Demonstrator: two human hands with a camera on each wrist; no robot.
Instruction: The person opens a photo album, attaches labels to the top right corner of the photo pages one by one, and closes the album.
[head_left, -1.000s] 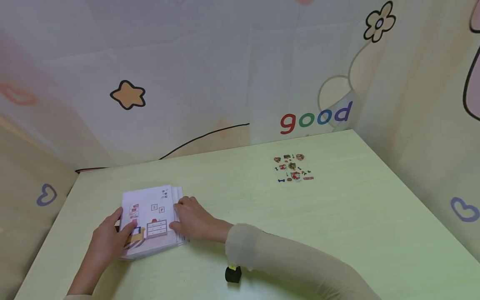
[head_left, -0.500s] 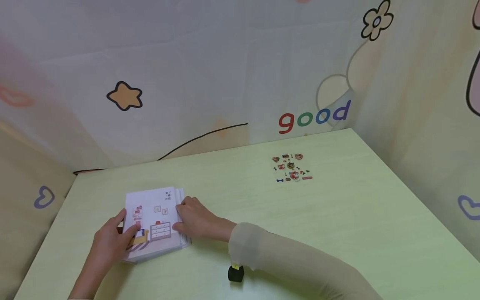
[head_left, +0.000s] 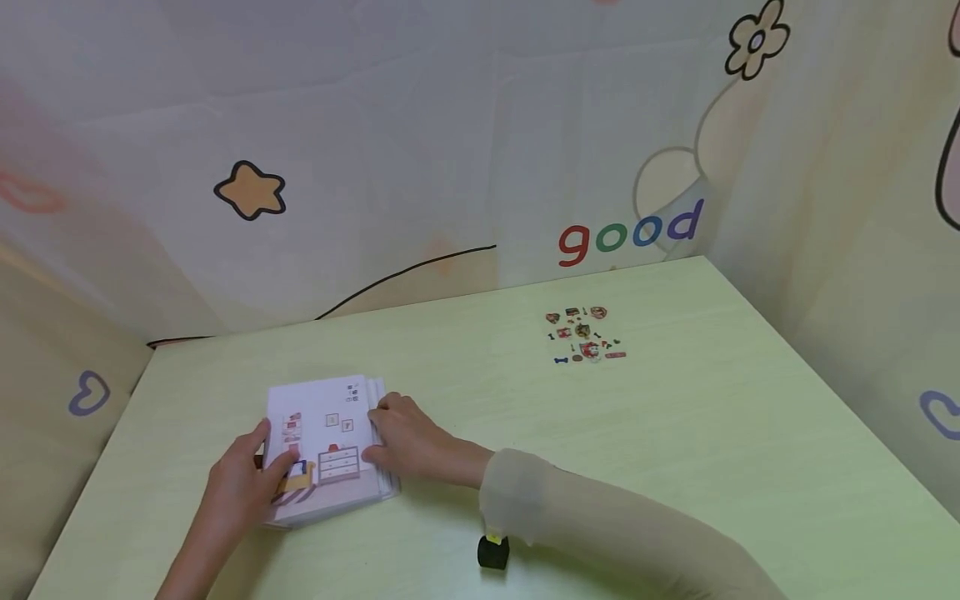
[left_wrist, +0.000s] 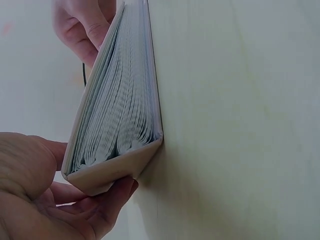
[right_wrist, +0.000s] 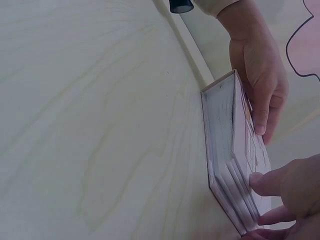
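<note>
Your left hand gripped the spine and your right hand the layered fore edge of a thick, rectangular, white-covered book, furniture printed on top. It lay on the pale green bench between them, neither hand nearer; its long axis seemed to run away from you. Pale pages packed its inside.

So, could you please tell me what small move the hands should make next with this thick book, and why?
Probably the right hand should lift the top cover by its free edge: the book lies closed, the left hand grips it at the spine, and the right thumb rests on the cover near the opposite edge.
</note>
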